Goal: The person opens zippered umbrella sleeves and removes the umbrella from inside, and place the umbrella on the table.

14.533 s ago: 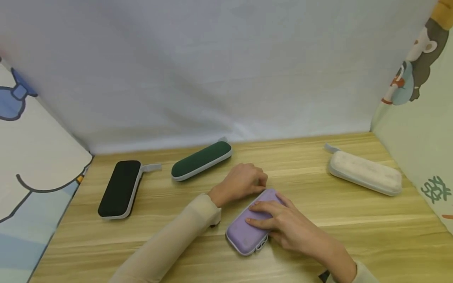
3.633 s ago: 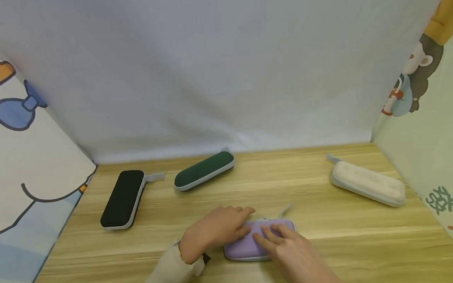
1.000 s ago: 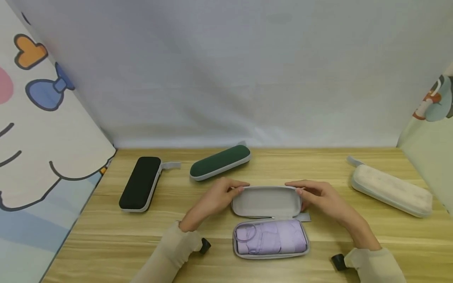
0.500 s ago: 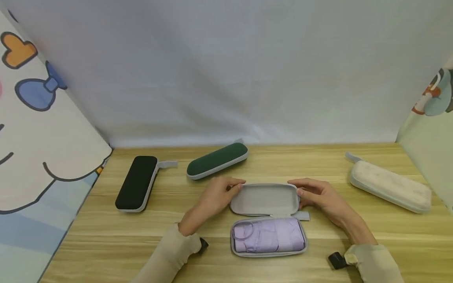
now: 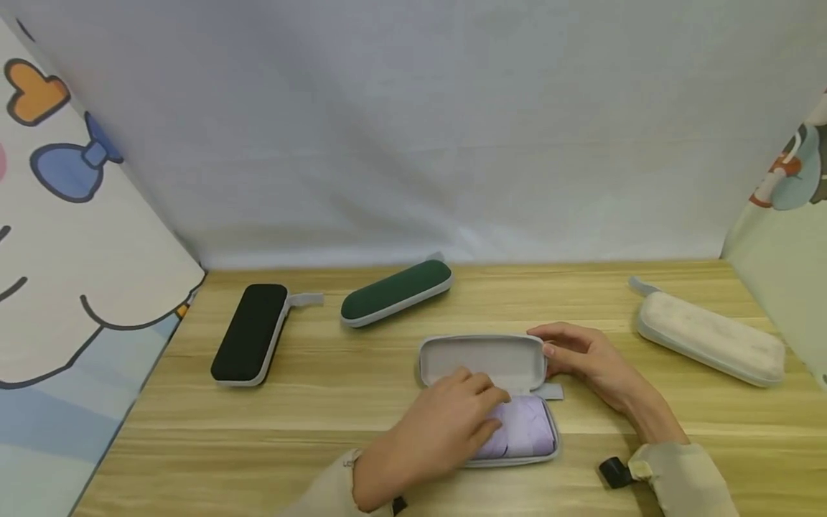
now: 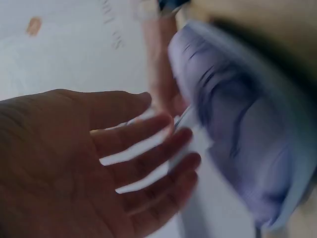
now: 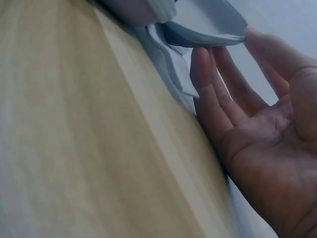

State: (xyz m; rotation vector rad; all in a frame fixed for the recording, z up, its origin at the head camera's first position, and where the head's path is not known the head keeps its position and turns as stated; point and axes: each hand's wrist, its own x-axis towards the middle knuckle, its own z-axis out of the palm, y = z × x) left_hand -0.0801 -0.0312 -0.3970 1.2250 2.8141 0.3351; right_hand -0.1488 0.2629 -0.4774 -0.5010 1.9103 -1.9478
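While the right hand (image 5: pixel 591 362) pinches the lid (image 5: pixel 481 355) of the opened case (image 5: pixel 517 461), well in from the desk's back edge (image 5: pixel 549 273), the left hand (image 5: pixel 433 434), fingers spread, hangs over the lilac bundle (image 5: pixel 528 427) inside.

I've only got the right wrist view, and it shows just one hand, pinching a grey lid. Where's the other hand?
Observer: The head view shows the left hand over the lower half of the open case, hiding part of it.

Child: What's in the case? I can't see inside that half!

Observer: A folded purple bundle.

Child: Cool! Are there any more cases?

Observer: Yes, three shut ones on the table: a black one, a green one and a cream one.
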